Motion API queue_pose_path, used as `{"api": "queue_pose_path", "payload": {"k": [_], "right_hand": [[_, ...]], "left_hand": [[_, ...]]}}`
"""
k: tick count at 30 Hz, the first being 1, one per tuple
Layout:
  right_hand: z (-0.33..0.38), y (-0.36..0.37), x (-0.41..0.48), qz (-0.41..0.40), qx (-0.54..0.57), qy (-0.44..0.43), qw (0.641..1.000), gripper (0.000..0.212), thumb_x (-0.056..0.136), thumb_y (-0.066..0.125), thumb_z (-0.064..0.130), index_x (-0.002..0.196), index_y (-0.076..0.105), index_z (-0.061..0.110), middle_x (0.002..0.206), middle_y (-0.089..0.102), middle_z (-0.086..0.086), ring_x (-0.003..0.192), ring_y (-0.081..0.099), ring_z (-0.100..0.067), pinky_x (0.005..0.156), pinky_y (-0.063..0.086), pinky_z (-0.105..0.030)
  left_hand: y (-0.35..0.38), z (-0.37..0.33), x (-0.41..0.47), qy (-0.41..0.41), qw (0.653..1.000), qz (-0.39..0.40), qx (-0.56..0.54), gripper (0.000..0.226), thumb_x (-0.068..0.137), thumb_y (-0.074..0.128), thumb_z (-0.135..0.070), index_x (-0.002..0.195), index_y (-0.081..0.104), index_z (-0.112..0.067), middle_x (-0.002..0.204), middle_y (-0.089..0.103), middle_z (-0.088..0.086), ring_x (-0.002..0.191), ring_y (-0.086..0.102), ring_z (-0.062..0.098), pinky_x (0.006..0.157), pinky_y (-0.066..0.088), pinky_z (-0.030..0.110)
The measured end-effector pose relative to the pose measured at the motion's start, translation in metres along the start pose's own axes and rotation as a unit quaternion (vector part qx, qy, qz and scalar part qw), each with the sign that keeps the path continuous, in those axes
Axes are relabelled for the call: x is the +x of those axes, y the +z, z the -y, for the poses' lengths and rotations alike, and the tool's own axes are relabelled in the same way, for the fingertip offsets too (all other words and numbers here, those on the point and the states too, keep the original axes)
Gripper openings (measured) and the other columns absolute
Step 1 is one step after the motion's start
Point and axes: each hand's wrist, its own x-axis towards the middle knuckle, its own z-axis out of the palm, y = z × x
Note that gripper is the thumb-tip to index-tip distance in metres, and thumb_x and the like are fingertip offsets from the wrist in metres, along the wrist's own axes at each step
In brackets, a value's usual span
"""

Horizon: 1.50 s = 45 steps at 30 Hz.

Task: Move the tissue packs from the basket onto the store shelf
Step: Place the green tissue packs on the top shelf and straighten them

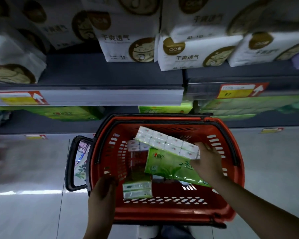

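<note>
A red plastic basket (pixel 164 213) sits low in the middle of the head view, in front of the store shelf (pixel 93 97). My right hand (pixel 207 163) grips one end of a white multi-pack of pocket tissues (pixel 166 142), held tilted above the basket. Under it lies a green tissue pack (pixel 166 164), slanted against the basket's right side. A smaller green-and-white pack (pixel 137 188) stands near the front left corner, and another white pack (pixel 136 145) lies deeper in. My left hand (pixel 102 195) rests on the basket's left front rim, fingers loosely curled.
Large white packs with gold emblems (pixel 128 44) fill the upper shelf. Green tissue packs (pixel 67 112) lie on the lower shelf behind the basket. Red and yellow price tags (pixel 22 98) line the shelf edges. A black handle (pixel 71 163) sticks out left of the basket.
</note>
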Motion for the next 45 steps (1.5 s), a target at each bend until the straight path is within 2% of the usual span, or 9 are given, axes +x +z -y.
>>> {"api": "queue_pose_path", "payload": {"k": [4,9,14,21,25,28,35,40,45], "right_hand": [[0.009,-0.029,-0.037,0.010,0.125,0.010,0.992,0.047,0.068,0.071,0.010,0.113,0.059,0.015,0.096,0.066,-0.001,0.086,0.060,-0.023,0.065,0.040,-0.025],[0.026,-0.089,-0.075,0.114,0.354,0.023,0.928,0.042,0.077,0.068,-0.005,0.105,0.055,0.024,0.089,0.066,0.008,0.074,0.063,-0.003,0.056,0.044,-0.008],[0.028,-0.152,-0.106,0.159,0.350,-0.005,0.923,0.050,0.078,0.070,-0.003,0.114,0.054,0.028,0.098,0.065,0.005,0.085,0.066,-0.003,0.076,0.052,-0.025],[0.046,-0.265,-0.142,0.223,0.321,-0.074,0.917,0.057,0.079,0.072,0.005,0.116,0.045,0.038,0.103,0.061,0.015,0.084,0.060,0.014,0.073,0.044,-0.007],[0.069,-0.325,-0.164,0.252,0.336,-0.127,0.899,0.057,0.079,0.070,-0.002,0.114,0.049,0.037,0.116,0.062,0.013,0.098,0.062,0.007,0.080,0.047,-0.011],[0.084,-0.365,-0.181,0.253,0.324,-0.162,0.897,0.059,0.079,0.070,0.000,0.114,0.046,0.041,0.119,0.053,0.023,0.102,0.057,0.011,0.083,0.044,-0.008],[0.114,-0.443,-0.214,0.208,0.293,-0.196,0.912,0.079,0.049,0.078,0.063,0.120,0.044,0.059,0.144,0.036,0.024,0.136,0.032,0.000,0.111,0.035,-0.034],[0.145,-0.499,-0.249,0.116,0.353,-0.244,0.896,0.068,0.066,0.073,0.040,0.128,0.046,0.049,0.142,0.039,0.027,0.134,0.032,0.005,0.111,0.034,-0.034],[0.159,-0.549,-0.283,-0.076,0.466,-0.241,0.848,0.055,0.074,0.063,0.050,0.127,0.050,0.048,0.142,0.044,0.021,0.124,0.041,0.013,0.102,0.042,-0.042]], "left_hand": [[-0.015,-0.006,-0.018,0.005,1.000,0.022,-0.010,0.028,0.091,0.058,-0.008,0.084,0.064,-0.035,0.094,0.071,0.004,0.093,0.065,0.029,0.089,0.051,0.049],[-0.041,-0.023,-0.038,0.051,0.997,0.029,-0.045,0.026,0.090,0.058,0.000,0.082,0.063,-0.024,0.085,0.068,0.007,0.084,0.061,0.031,0.077,0.046,0.037],[-0.065,-0.059,-0.066,0.060,0.988,0.034,-0.137,0.029,0.090,0.051,0.010,0.079,0.061,-0.015,0.083,0.064,0.012,0.077,0.058,0.026,0.073,0.045,0.033],[-0.111,-0.135,-0.124,0.156,0.970,0.110,-0.148,0.016,0.087,0.062,-0.007,0.094,0.064,-0.022,0.086,0.073,0.000,0.086,0.068,0.017,0.071,0.052,0.032],[-0.150,-0.172,-0.158,0.206,0.953,0.189,-0.119,0.042,0.071,0.075,-0.020,0.109,0.062,-0.033,0.098,0.074,-0.011,0.090,0.068,0.002,0.058,0.052,0.013],[-0.182,-0.199,-0.178,0.237,0.937,0.235,-0.100,0.078,0.043,0.089,-0.049,0.116,0.063,-0.039,0.111,0.072,-0.007,0.101,0.068,0.009,0.072,0.055,0.025],[-0.239,-0.274,-0.231,0.321,0.911,0.246,-0.083,0.064,0.042,0.089,-0.044,0.101,0.071,-0.027,0.101,0.075,0.005,0.091,0.071,0.024,0.066,0.056,0.024],[-0.278,-0.320,-0.270,0.346,0.896,0.242,-0.135,0.073,0.033,0.090,-0.055,0.097,0.074,-0.025,0.102,0.074,0.009,0.091,0.071,0.028,0.067,0.058,0.030],[-0.311,-0.360,-0.312,0.369,0.880,0.252,-0.157,0.074,0.033,0.091,-0.054,0.096,0.074,-0.019,0.101,0.075,0.008,0.089,0.072,0.025,0.068,0.058,0.028]]}}
